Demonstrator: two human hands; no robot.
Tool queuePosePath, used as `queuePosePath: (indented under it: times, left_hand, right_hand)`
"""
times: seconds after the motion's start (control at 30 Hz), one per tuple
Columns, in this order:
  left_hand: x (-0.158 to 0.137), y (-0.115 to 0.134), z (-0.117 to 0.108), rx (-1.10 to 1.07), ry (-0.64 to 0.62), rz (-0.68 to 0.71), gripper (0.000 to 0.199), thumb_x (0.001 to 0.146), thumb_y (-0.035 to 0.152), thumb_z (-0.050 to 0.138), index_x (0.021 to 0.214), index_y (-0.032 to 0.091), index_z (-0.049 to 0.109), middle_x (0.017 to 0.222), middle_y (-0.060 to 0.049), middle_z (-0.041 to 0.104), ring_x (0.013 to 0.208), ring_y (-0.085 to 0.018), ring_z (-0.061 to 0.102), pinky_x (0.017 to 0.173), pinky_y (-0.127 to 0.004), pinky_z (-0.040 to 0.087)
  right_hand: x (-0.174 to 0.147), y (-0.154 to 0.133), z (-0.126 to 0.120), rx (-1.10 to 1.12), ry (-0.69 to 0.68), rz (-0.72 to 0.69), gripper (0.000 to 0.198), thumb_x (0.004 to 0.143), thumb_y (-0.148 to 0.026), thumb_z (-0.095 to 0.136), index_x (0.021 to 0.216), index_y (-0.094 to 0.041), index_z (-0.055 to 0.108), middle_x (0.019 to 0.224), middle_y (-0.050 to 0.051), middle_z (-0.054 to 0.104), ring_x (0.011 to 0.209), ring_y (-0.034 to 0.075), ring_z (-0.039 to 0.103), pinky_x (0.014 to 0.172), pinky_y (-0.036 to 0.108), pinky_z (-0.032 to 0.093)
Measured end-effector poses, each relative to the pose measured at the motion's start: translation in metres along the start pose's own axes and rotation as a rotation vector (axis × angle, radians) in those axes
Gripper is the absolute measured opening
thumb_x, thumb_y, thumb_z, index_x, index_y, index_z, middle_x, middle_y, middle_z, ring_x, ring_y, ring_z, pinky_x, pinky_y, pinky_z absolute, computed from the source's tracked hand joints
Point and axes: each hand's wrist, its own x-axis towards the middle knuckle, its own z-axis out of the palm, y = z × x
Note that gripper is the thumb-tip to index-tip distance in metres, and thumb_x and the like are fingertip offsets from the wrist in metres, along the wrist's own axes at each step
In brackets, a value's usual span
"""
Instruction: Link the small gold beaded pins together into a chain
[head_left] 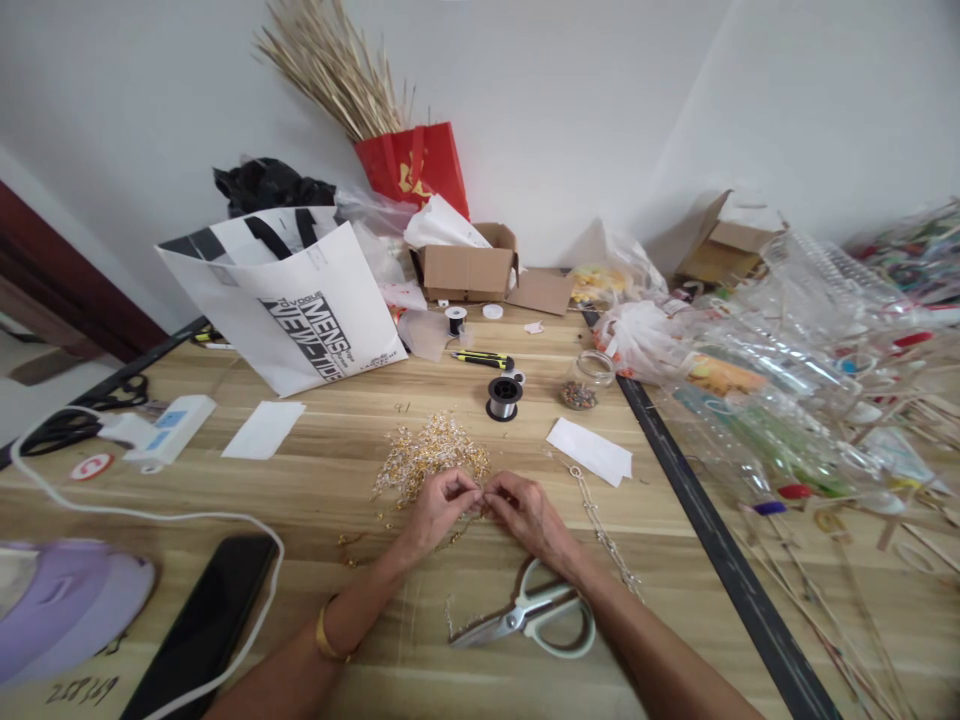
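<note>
My left hand [444, 508] and my right hand [523, 508] meet fingertip to fingertip, each in a pinch, at the near right edge of a heap of gold and clear beads [431, 455]. What the fingertips hold is too small to make out. A thin beaded strand [454, 535] lies on the table just below my left hand. Under my right forearm rest scissors [525, 612] with pale handles, their blades pointing left. To the right of my right hand lies a beaded chain [600, 530].
Beyond the beads stand a wire spool [503, 398], a yellow-black utility knife [482, 359] and a glass jar [586, 380]. White papers [264, 430] lie about. A phone [202, 625] and white cable are at left; plastic bottles [795, 400] crowd the right. A white bag [292, 300] stands behind.
</note>
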Motion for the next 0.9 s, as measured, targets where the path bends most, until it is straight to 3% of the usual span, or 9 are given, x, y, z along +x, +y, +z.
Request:
queuePosePath:
  times: [0.33, 0.9]
  left_hand:
    - [0.0030, -0.0032, -0.0025, -0.125, 0.011, -0.082, 0.020, 0.061, 0.028, 0.073, 0.060, 0.013, 0.060, 0.054, 0.001, 0.062, 0.053, -0.011, 0.056, 0.055, -0.023, 0.044]
    - [0.0029, -0.0010, -0.0059, -0.186, -0.009, -0.130, 0.023, 0.054, 0.027, 0.078, 0.059, 0.012, 0.061, 0.053, 0.001, 0.062, 0.052, -0.011, 0.055, 0.056, -0.023, 0.044]
  right_hand:
    - [-0.0020, -0.0006, 0.0005, -0.105, -0.005, -0.173, 0.014, 0.092, -0.019, 0.041, 0.086, -0.019, 0.054, 0.080, 0.004, 0.057, 0.072, 0.014, 0.054, 0.068, 0.025, 0.043]
    - [-0.0035, 0.0005, -0.0007, -0.249, -0.079, -0.288, 0.022, 0.096, -0.023, 0.034, 0.095, -0.019, 0.055, 0.090, 0.007, 0.056, 0.079, 0.016, 0.057, 0.072, 0.027, 0.047]
